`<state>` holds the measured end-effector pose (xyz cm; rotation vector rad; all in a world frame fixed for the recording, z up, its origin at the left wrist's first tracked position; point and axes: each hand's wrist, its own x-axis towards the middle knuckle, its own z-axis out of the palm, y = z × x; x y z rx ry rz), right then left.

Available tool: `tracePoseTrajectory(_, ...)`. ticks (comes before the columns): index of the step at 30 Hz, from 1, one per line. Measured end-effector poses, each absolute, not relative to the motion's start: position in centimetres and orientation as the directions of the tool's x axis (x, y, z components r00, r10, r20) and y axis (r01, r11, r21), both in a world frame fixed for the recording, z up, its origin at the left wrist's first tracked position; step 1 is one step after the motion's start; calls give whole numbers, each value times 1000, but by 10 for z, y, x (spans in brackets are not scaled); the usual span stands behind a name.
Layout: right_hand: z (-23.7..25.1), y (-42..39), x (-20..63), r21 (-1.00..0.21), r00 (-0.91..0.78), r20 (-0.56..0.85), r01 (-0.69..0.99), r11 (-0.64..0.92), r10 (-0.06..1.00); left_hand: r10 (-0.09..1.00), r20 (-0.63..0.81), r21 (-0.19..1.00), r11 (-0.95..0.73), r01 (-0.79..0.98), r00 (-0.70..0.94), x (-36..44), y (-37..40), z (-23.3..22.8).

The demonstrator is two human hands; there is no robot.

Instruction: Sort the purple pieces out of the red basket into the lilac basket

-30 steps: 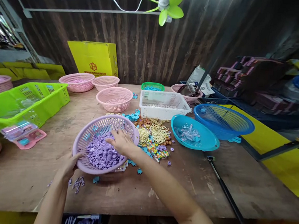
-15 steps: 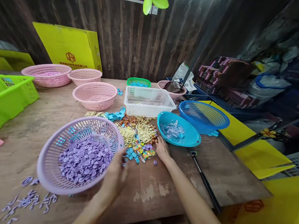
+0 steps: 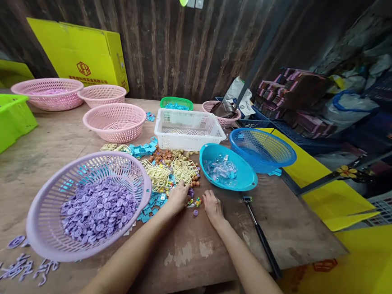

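Observation:
My left hand (image 3: 177, 197) reaches into the pile of small parts, its fingers bent down and closed over the bits there. What lies under its fingertips is hidden. A little to its right, my right hand (image 3: 212, 206) rests on the table, fingers apart and slightly bent, with nothing visible in it. Between the hands are small yellow-and-orange pieces (image 3: 197, 202) and a purple bead (image 3: 195, 213). Cream lattice pieces (image 3: 184, 169) lie just beyond my left hand, and flat blue pieces (image 3: 150, 207) lie to its left.
A lilac basket (image 3: 37, 225) of purple spiral pieces stands at left. A turquoise bowl (image 3: 247, 183) holds clear pieces, beside a blue basket (image 3: 283, 165). Behind stand a white basket (image 3: 186, 142) and pink baskets (image 3: 115, 134). A black-handled rod (image 3: 266, 245) lies at right.
My left hand has moved from beside the lilac basket rightward into the pile. My right hand has drawn back slightly from the pile, fingers more bent. The view has shifted a little.

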<state>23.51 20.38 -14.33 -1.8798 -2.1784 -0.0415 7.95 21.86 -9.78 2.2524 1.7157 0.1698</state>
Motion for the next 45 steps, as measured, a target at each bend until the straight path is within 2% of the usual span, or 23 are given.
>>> tracePoseTrajectory(4,-140,199,225,-346,-172,248,903,253,954,956,-68,440,-228,869,286,70,223,-107)
tracePoseTrajectory(8,-140,188,217,-464,-233,257,822,331,938,962,-88,514,-180,839,260,65,223,-108)
tracePoseTrajectory(11,-139,189,219,-553,-142,286,783,284,948,968,-79,588,-148,795,239,62,221,-106)
tracePoseTrajectory(14,-135,203,222,-569,-48,269,798,199,962,985,-71,716,-62,695,160,59,219,-103)
tracePoseTrajectory(16,-132,215,221,-549,-60,244,814,189,968,983,-157,844,85,529,92,57,218,-100)
tracePoseTrajectory(18,-129,224,217,-518,-93,205,834,189,974,940,-330,927,305,219,86,54,218,-95)
tracePoseTrajectory(19,-127,226,214,-496,-106,181,849,184,978,904,-412,911,411,34,112,53,219,-93)
tracePoseTrajectory(21,-124,229,207,-434,-115,134,886,163,984,845,-511,797,535,-281,157,51,220,-88)
tracePoseTrajectory(23,-121,227,201,-352,-105,95,927,132,990,840,-522,733,529,-427,145,50,221,-85)
tracePoseTrajectory(25,-119,225,196,-273,-100,64,955,113,993,876,-472,812,476,-337,100,51,222,-87)
tracePoseTrajectory(27,-118,224,191,-219,-98,46,970,106,994,928,-370,929,370,6,39,56,220,-91)
tracePoseTrajectory(28,-117,223,190,-201,-97,41,974,103,994,955,-295,931,285,228,11,59,219,-95)
tracePoseTrajectory(30,-116,223,188,-178,-98,29,979,101,995,987,-161,776,125,618,3,66,216,-101)
tracePoseTrajectory(32,-116,222,188,-162,-108,8,981,107,994,994,-104,548,21,836,43,74,212,-105)
tracePoseTrajectory(34,-116,222,190,-150,-115,-18,982,111,993,985,-136,377,-46,925,104,81,210,-107)
tracePoseTrajectory(37,-116,221,194,-153,-101,-42,984,93,994,971,-178,262,-108,959,158,86,210,-106)
tracePoseTrajectory(40,-114,221,198,-222,-53,-98,975,30,994,964,-185,250,-141,958,190,88,216,-104)
tracePoseTrajectory(45,-106,221,208,-361,7,-182,930,-74,983,963,-164,328,-150,933,212,83,220,-95)
